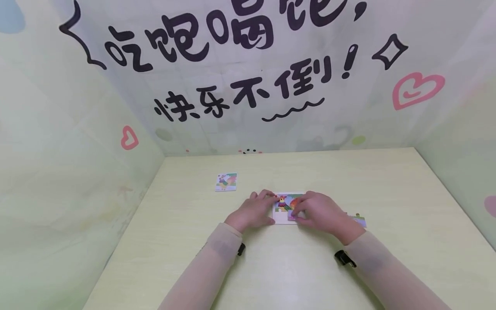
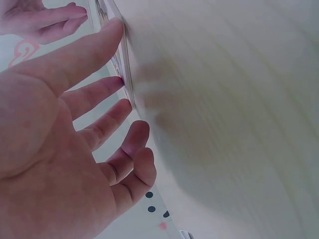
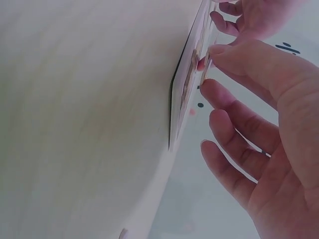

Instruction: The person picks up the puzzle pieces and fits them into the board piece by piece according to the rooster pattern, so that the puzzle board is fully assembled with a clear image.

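A shallow white puzzle tray [image 1: 280, 218] lies on the table between both hands, its upper part filled with a colourful picture of a rooster [image 1: 283, 202]. My left hand [image 1: 253, 212] rests at the tray's left side; in the left wrist view its thumb [image 2: 107, 42] and two fairly straight fingers touch the edge. A small purplish puzzle piece [image 1: 291, 216] is pinched between the thumb and index finger of my right hand [image 1: 319, 212], over the lower part of the tray. Seen from the right wrist, that piece [image 3: 205, 69] stands tilted above the tray [image 3: 180, 94].
Several loose puzzle pieces [image 1: 358, 219] lie right of the tray, partly hidden by the right wrist. A small picture card [image 1: 226, 182] with a similar rooster lies farther back on the left. Printed cloth walls [image 1: 217, 133] enclose the table's back and sides.
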The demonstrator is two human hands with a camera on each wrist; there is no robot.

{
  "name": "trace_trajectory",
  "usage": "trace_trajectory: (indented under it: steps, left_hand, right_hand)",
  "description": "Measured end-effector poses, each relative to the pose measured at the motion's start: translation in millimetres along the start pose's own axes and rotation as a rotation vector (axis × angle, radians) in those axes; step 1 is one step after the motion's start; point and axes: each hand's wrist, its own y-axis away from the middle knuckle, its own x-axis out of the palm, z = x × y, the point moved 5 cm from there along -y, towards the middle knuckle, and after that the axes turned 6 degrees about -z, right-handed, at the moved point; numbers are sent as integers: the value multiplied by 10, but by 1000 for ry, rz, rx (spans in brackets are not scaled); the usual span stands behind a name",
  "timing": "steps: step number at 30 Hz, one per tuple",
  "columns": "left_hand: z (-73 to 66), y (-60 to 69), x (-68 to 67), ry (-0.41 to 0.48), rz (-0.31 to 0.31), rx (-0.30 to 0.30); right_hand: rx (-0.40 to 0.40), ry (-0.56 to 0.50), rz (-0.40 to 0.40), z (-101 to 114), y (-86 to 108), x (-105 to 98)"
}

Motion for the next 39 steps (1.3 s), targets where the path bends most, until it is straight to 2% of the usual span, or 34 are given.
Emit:
trace_trajectory:
  steps: [7,21,39]
  left_hand:
    - [11,-9,-1,6,1,-1]
    - [4,5,-8,-9,0,7]
    - [-2,1,-6,-24,-13,26]
  right_hand:
    - [34,-24,29,26,-54,44]
    - [5,-13,41,113,-161,129]
    - [16,7,94,175,-266,206]
